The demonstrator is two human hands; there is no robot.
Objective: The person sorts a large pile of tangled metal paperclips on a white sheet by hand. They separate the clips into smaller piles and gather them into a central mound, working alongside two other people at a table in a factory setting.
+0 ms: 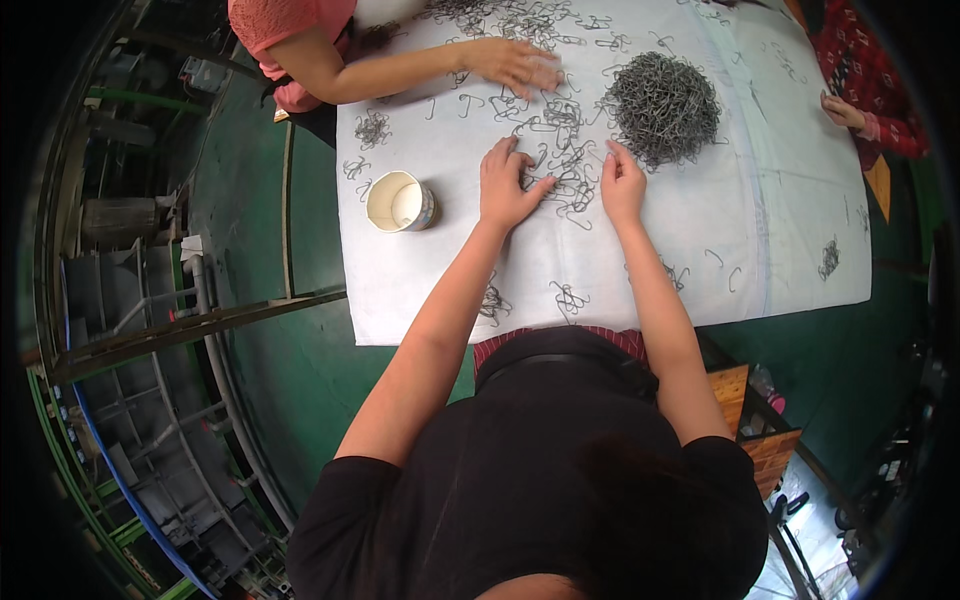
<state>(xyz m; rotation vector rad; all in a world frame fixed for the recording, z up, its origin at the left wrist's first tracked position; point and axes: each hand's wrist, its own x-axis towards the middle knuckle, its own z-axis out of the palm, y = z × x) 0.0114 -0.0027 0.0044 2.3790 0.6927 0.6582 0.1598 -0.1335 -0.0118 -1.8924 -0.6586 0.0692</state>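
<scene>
My left hand [508, 188] rests on the white-covered table [430, 290], fingers spread at the left edge of some scattered wire hooks [570, 185]. Across those hooks, my right hand [623, 187] is closed in a pinch; anything between its fingertips is too small to make out. The loose hooks are grey, bent metal wire, and they run from between my hands toward the far side. A big heaped pile of hooks [662, 108] lies just beyond my right hand. To the left of my left hand stands an open paper tub [402, 202] with a pale inside.
At the far left, another person's hand [515, 65] reaches over loose hooks. A person in a red patterned sleeve [895, 132] has a hand at the right edge. Small hook clusters [568, 300] lie along the near edge. Metal framework [160, 400] stands on the left.
</scene>
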